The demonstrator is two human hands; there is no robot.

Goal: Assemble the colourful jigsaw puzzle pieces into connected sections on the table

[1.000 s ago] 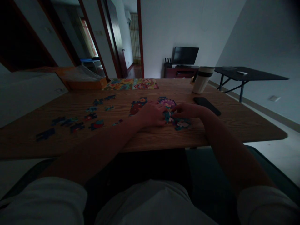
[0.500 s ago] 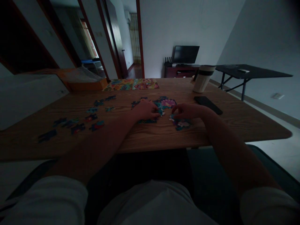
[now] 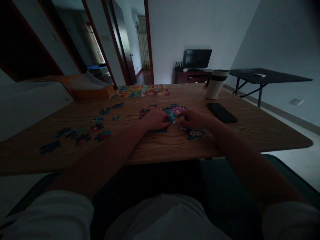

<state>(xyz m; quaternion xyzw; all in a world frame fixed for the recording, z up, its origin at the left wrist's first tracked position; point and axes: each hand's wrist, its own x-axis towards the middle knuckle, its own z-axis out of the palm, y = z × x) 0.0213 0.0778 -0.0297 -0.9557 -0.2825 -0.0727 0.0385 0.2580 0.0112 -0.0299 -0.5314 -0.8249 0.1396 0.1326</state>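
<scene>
Left hand (image 3: 156, 120), palm down, fingers curled. Right hand (image 3: 193, 119), fingers bent, thumb and forefinger apart. Two bare forearms (image 3: 113, 151), converging forward.

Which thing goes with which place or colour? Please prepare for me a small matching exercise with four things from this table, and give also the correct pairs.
Things
1. scattered puzzle pieces
2. phone
3. tumbler
4. picture sheet

Places and colours
A. pale, with a dark band near the top
B. brightly coloured, beside the orange box
C. spread over the person's left side of the table
D. black, lying flat to the right of the right hand

Right pairs: 1-C, 2-D, 3-A, 4-B
</scene>
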